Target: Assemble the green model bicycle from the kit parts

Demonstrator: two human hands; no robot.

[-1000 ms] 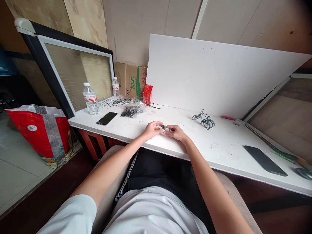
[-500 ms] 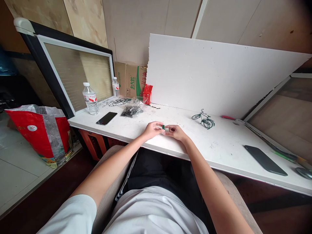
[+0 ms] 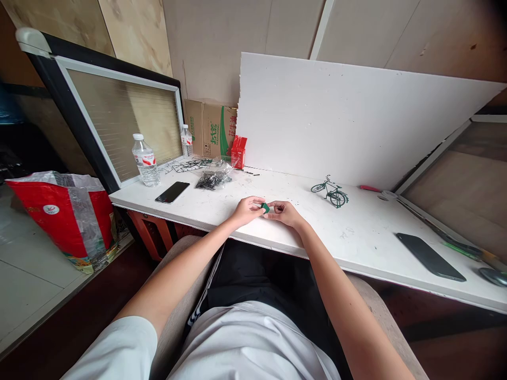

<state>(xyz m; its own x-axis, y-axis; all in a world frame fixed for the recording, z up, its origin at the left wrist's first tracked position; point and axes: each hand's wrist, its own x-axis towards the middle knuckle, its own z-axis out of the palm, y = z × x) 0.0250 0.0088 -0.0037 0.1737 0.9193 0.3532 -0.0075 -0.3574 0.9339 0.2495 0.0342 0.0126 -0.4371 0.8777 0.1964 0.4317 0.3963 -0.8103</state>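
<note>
A small dark green piece (image 3: 265, 208) is pinched between my two hands just above the front of the white table (image 3: 237, 237); its exact kind is too small to make out. My left hand (image 3: 247, 210) grips it from the left with the thumb and fingers closed. From the right, my right hand (image 3: 285, 214) has its thumb and index finger on the same piece, the other fingers curled in. Beyond my right hand, a dark green model bicycle (image 3: 331, 192) stands on the table.
Behind my left hand lie a clear bag of black parts (image 3: 216, 179), a phone (image 3: 172, 192) and thin dark frames (image 3: 186, 165). Water bottles (image 3: 146, 163) and a red box (image 3: 238, 152) stand further back. A dark flat phone-like slab (image 3: 431, 257) lies on the right.
The green piece has turned between my fingers and now shows a broader face. My hands stay in nearly the same place, and the view has shifted slightly.
</note>
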